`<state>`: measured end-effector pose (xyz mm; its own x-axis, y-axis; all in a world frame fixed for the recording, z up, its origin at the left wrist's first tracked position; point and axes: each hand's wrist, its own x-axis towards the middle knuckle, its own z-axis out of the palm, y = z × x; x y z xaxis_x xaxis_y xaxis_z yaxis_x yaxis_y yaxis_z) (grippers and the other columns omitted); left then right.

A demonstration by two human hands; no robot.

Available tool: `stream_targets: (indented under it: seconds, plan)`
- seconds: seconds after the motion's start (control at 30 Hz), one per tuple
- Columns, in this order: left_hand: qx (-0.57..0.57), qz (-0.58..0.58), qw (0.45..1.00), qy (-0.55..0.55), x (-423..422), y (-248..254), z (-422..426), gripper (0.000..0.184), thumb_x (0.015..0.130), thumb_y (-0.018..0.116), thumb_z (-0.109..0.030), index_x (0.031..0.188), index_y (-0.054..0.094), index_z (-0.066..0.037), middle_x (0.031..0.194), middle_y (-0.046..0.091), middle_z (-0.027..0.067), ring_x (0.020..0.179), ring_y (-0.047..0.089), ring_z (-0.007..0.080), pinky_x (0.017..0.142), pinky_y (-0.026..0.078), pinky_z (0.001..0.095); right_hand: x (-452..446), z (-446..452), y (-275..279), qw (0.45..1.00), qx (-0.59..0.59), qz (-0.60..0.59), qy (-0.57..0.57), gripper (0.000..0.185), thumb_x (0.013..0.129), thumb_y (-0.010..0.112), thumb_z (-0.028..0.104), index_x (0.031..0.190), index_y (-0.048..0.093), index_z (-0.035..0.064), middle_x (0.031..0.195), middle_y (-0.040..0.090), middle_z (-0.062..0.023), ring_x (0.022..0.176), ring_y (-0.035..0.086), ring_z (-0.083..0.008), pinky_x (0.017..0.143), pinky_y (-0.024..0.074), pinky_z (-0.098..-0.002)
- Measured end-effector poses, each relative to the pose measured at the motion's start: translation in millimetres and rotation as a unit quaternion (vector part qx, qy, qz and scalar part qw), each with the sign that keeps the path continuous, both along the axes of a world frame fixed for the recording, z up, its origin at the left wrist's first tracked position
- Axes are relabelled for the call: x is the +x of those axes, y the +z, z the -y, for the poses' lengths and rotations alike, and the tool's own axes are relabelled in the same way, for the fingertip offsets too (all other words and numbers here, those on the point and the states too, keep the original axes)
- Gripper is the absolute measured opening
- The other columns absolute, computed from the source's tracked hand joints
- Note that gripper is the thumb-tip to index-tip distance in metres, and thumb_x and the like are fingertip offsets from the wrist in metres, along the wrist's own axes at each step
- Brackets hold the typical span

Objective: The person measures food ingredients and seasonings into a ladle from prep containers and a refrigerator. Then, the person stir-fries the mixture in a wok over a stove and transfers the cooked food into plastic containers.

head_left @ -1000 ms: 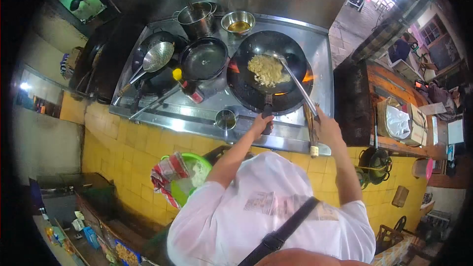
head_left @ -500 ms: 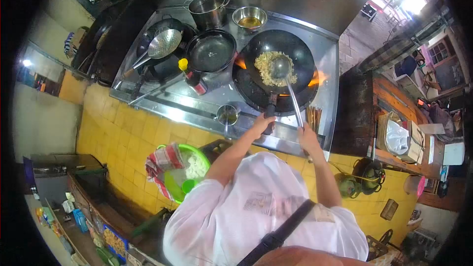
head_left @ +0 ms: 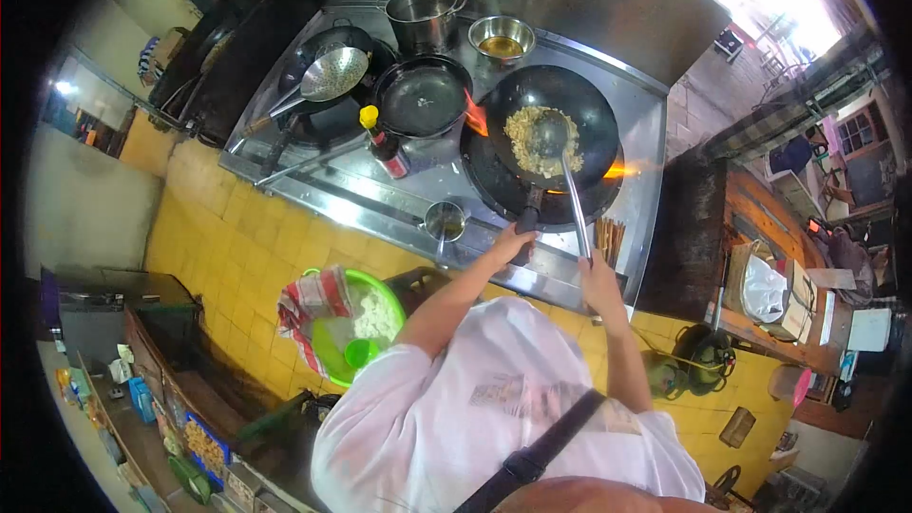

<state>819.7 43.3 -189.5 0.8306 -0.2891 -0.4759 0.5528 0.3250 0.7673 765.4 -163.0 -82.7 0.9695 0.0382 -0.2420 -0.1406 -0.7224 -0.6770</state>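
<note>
My left hand [head_left: 513,245] is closed round the dark handle of the black wok [head_left: 579,90], which sits over flames at the right of the stove. In my right hand [head_left: 600,285] is the long metal handle of a ladle [head_left: 548,133]. Its bowl rests in the pale chopped food [head_left: 522,138] inside the wok. Left of the wok are an empty-looking black pan [head_left: 424,97], a bottle with a yellow cap [head_left: 387,147] and a small metal cup [head_left: 444,221].
A steel pot [head_left: 422,24], a bowl of yellowish liquid [head_left: 502,40] and a perforated skimmer [head_left: 334,74] are on the stove. Sticks [head_left: 609,242] stand near my right hand. A green basin [head_left: 356,277] with a checked cloth is at the lower left.
The ladle has moved from the food's upper right edge onto the food, and its handle is now steeper. My left hand still holds the wok handle. The whole view has shifted slightly.
</note>
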Motion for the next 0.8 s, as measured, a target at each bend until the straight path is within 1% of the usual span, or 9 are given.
stream_targets:
  seconds: [0.07, 0.2, 0.27, 0.3, 0.4, 0.5, 0.63, 0.73, 0.8]
  plan:
    - [0.012, -0.006, 1.000, -0.007, 1.0, -2.2, 1.0, 0.020, 0.083, 0.064, -0.018, 0.087, 0.048, -0.008, 0.067, 0.053, 0.0021, 0.053, 0.054, 0.0117, 0.044, 0.047, 0.0285, -5.9, -4.7, 11.1, 0.979, 0.126, -0.152, -0.055, 0.028, 0.094, 0.041, 0.026, 0.100, 0.045, -0.0011, 0.058, 0.053, -0.0185, 0.042, 0.055, -0.0264, 0.041, 0.0446, -0.0400]
    - [0.020, -0.017, 1.000, 0.007, -0.9, 4.7, 3.2, 0.022, 0.082, 0.066, -0.019, 0.088, 0.048, -0.008, 0.068, 0.054, 0.0025, 0.053, 0.054, 0.0119, 0.044, 0.047, 0.0288, 11.2, -13.7, 1.1, 0.982, 0.096, -0.157, -0.030, 0.029, 0.094, 0.042, 0.028, 0.101, 0.044, 0.0001, 0.055, 0.049, -0.0118, 0.041, 0.053, -0.0214, 0.037, 0.0418, -0.0357]
    - [0.014, -0.019, 1.000, -0.009, 1.3, 2.2, 0.7, 0.023, 0.081, 0.067, -0.019, 0.089, 0.047, -0.008, 0.068, 0.055, 0.0033, 0.052, 0.055, 0.0124, 0.044, 0.047, 0.0294, 17.9, -18.0, -12.1, 0.996, 0.077, -0.031, -0.017, 0.029, 0.094, 0.041, 0.028, 0.099, 0.044, -0.0004, 0.058, 0.055, -0.0172, 0.046, 0.057, -0.0304, 0.044, 0.0456, -0.0425]
    - [0.016, -0.019, 1.000, -0.017, 2.8, -4.1, -2.1, 0.023, 0.081, 0.067, -0.019, 0.089, 0.047, -0.008, 0.068, 0.055, 0.0033, 0.052, 0.055, 0.0124, 0.044, 0.047, 0.0294, 30.8, -8.5, -72.8, 0.991, -0.088, 0.098, 0.016, 0.031, 0.093, 0.042, 0.029, 0.100, 0.044, -0.0007, 0.068, 0.059, -0.0263, 0.060, 0.060, -0.0419, 0.057, 0.0472, -0.0505]
    - [0.017, -0.004, 1.000, -0.024, 7.5, -16.4, 3.0, 0.026, 0.080, 0.068, -0.017, 0.090, 0.047, -0.007, 0.068, 0.055, 0.0047, 0.052, 0.056, 0.0144, 0.044, 0.048, 0.0314, 60.4, -26.4, -8.1, 0.999, -0.041, 0.027, -0.007, 0.032, 0.092, 0.043, 0.030, 0.100, 0.044, -0.0012, 0.078, 0.058, -0.0331, 0.075, 0.058, -0.0479, 0.069, 0.0452, -0.0547]
    - [0.007, -0.013, 1.000, -0.001, 7.9, -7.8, -2.4, 0.025, 0.079, 0.066, -0.011, 0.092, 0.046, -0.004, 0.070, 0.056, 0.0084, 0.052, 0.059, 0.0189, 0.046, 0.051, 0.0347, 71.8, -16.7, -54.8, 0.993, -0.097, 0.057, -0.028, 0.034, 0.092, 0.044, 0.030, 0.101, 0.046, -0.0031, 0.079, 0.059, -0.0321, 0.075, 0.060, -0.0450, 0.068, 0.0463, -0.0537]
    - [-0.030, -0.056, 0.998, -0.001, 17.8, -18.3, 0.4, 0.025, 0.077, 0.063, -0.003, 0.093, 0.044, 0.000, 0.076, 0.059, 0.0149, 0.059, 0.062, 0.0239, 0.050, 0.054, 0.0393, 84.1, -1.3, 25.1, 0.998, -0.047, -0.006, -0.029, 0.037, 0.092, 0.044, 0.030, 0.099, 0.051, -0.0063, 0.081, 0.060, -0.0307, 0.080, 0.059, -0.0472, 0.074, 0.0451, -0.0530]
    - [-0.002, -0.049, 0.998, 0.039, 17.7, 15.2, 3.4, 0.020, 0.078, 0.063, -0.006, 0.090, 0.048, 0.000, 0.078, 0.061, 0.0145, 0.060, 0.061, 0.0225, 0.049, 0.053, 0.0375, 69.7, 23.6, -79.1, 0.973, -0.142, 0.175, -0.043, 0.037, 0.092, 0.045, 0.029, 0.096, 0.051, -0.0065, 0.076, 0.060, -0.0288, 0.071, 0.060, -0.0453, 0.068, 0.0472, -0.0499]
    - [0.013, -0.084, 0.996, -0.035, 18.0, 16.8, 2.5, 0.014, 0.080, 0.063, -0.010, 0.082, 0.052, -0.002, 0.078, 0.062, 0.0114, 0.055, 0.059, 0.0191, 0.046, 0.050, 0.0333, 58.5, 42.9, -83.1, 0.983, -0.133, 0.128, -0.011, 0.039, 0.091, 0.047, 0.031, 0.096, 0.051, -0.0074, 0.076, 0.060, -0.0277, 0.066, 0.061, -0.0408, 0.061, 0.0481, -0.0468]
